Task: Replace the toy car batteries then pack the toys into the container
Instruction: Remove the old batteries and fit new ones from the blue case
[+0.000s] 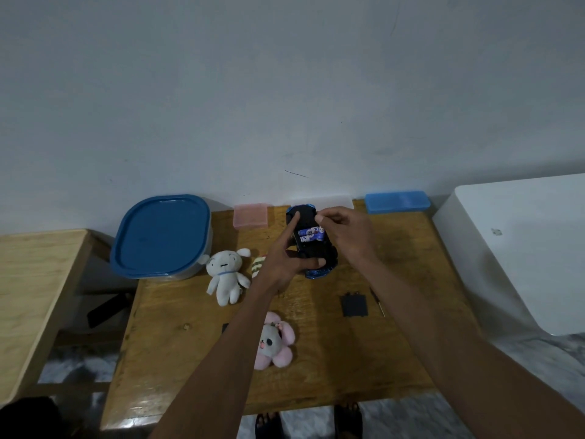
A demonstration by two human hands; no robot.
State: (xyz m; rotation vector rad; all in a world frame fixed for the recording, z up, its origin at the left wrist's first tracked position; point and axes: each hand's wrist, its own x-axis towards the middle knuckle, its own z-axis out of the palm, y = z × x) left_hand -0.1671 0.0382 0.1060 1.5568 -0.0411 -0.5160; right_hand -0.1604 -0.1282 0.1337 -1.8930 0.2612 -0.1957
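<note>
From the head camera I see a blue toy car (311, 240) held upside down above the far middle of a wooden table (190, 312), its black underside up and its battery bay uncovered. Two batteries (311, 235) with blue and white labels lie side by side in the bay. My left hand (289, 259) grips the car from the near left, thumb curled round its near end and forefinger laid along its far end. My right hand (345, 231) hovers at the bay with fingers curled, fingertips at the right ends of the batteries; whether it pinches one I cannot tell. A black battery cover (354, 305) lies flat on the table near right, a small screwdriver (377, 301) just beside it. The container (161, 237), closed under a blue lid, sits at the table's far left corner. A white plush toy (225, 275) lies near it, a pink plush toy (275, 342) closer to me.
</note>
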